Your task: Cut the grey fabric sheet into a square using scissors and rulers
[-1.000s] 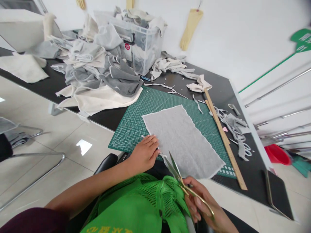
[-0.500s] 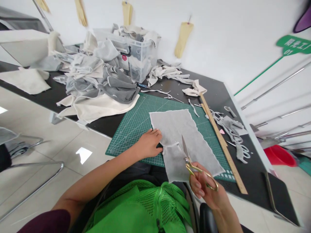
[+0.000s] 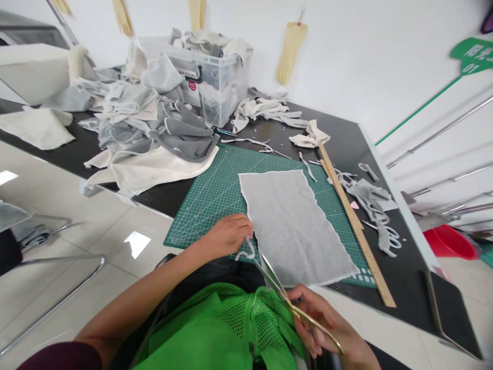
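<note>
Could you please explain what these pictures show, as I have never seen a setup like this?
There is no machine here: these are a person's own bare hands, seen by one camera worn on the head, looking forward and down. The left hand holds a thin strip beside the grey cloth. The right hand holds scissors, blades apart, near the cloth's lower left corner. The cloth lies mostly on a green mat on a black table. A ruler lies to the right; a fabric pile and a bin sit farther back, leftward.
</note>
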A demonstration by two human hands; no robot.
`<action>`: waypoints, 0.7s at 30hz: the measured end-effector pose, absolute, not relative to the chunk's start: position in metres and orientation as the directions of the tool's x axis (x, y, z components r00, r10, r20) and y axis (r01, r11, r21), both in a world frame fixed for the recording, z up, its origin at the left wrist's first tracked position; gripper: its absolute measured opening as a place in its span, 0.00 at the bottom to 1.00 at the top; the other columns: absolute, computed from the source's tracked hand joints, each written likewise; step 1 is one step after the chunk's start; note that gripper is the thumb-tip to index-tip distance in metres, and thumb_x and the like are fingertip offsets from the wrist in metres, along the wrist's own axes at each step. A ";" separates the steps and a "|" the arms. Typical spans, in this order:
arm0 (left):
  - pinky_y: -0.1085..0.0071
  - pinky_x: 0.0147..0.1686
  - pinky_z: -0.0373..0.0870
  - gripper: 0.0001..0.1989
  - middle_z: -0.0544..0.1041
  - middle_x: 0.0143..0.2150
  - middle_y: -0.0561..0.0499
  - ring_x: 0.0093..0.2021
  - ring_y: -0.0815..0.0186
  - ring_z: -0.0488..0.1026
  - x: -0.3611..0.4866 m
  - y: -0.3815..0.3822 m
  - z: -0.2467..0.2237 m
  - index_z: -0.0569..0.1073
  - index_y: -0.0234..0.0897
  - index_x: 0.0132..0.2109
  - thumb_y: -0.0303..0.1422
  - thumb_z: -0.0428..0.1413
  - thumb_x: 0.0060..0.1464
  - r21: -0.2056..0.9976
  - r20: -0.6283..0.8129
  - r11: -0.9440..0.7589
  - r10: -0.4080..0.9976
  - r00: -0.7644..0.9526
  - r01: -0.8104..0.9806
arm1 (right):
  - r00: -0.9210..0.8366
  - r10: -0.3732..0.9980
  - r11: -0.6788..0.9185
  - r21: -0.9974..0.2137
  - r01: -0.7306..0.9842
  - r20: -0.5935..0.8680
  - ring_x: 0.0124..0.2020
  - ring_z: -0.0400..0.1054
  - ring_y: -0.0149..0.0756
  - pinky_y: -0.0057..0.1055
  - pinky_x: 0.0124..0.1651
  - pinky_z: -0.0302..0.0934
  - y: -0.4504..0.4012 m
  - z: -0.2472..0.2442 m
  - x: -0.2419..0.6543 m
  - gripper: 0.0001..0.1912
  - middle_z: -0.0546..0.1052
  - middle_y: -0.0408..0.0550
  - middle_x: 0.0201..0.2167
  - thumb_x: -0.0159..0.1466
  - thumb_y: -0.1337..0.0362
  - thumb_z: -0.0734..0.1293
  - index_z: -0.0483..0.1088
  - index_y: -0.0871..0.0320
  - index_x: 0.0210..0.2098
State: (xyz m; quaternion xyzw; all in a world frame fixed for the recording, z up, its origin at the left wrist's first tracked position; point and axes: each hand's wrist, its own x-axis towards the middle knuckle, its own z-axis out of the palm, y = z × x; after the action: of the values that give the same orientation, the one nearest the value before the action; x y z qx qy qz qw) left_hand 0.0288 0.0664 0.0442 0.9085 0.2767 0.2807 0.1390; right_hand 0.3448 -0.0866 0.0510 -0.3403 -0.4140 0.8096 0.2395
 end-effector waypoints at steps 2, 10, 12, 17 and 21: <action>0.65 0.47 0.72 0.12 0.78 0.43 0.47 0.45 0.63 0.74 0.024 0.062 0.043 0.75 0.36 0.44 0.20 0.50 0.61 0.430 0.431 -0.803 0.585 0.688 0.413 | -0.684 0.614 -0.588 -0.807 -0.062 -0.394 0.17 0.54 0.23 0.21 0.21 0.55 -0.091 0.050 0.348 0.43 0.71 0.38 0.23 0.53 0.38 0.78 0.68 0.55 0.59; 0.55 0.56 0.69 0.26 0.73 0.60 0.42 0.57 0.54 0.69 0.033 0.066 0.048 0.66 0.37 0.66 0.32 0.59 0.63 0.365 0.416 -0.741 0.672 0.613 0.564 | -0.651 0.672 -0.561 -0.817 -0.136 -0.353 0.16 0.56 0.25 0.23 0.21 0.53 -0.110 0.046 0.349 0.50 0.69 0.39 0.21 0.53 0.33 0.75 0.65 0.54 0.66; 0.58 0.53 0.69 0.16 0.77 0.54 0.45 0.52 0.56 0.71 0.036 0.070 0.049 0.74 0.39 0.57 0.33 0.59 0.63 0.348 0.395 -0.755 0.656 0.643 0.556 | -0.558 0.758 -0.531 -0.817 -0.226 -0.338 0.16 0.55 0.26 0.25 0.21 0.55 -0.109 0.047 0.340 0.46 0.69 0.39 0.22 0.57 0.33 0.71 0.66 0.53 0.65; 0.61 0.48 0.69 0.07 0.79 0.45 0.46 0.48 0.58 0.73 0.038 0.068 0.045 0.77 0.38 0.42 0.28 0.54 0.65 0.235 0.387 -0.771 0.633 0.671 0.592 | -0.373 0.817 -0.553 -0.781 -0.290 -0.440 0.17 0.56 0.26 0.25 0.20 0.58 -0.097 0.059 0.316 0.31 0.69 0.40 0.24 0.63 0.43 0.72 0.72 0.53 0.58; 0.61 0.51 0.72 0.09 0.79 0.46 0.45 0.50 0.59 0.74 0.032 0.060 0.039 0.76 0.36 0.46 0.24 0.51 0.65 0.195 0.467 -0.806 0.577 0.670 0.559 | -0.334 0.813 -0.572 -0.763 -0.301 -0.477 0.17 0.57 0.25 0.24 0.19 0.58 -0.094 0.068 0.308 0.28 0.69 0.39 0.25 0.64 0.44 0.72 0.72 0.55 0.56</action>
State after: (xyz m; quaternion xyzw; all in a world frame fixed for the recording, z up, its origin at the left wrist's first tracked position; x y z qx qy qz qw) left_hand 0.0322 0.0598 0.0387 0.9136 0.3110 0.2615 0.0175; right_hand 0.3076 -0.0943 0.0679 -0.4478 -0.2857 0.7651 0.3638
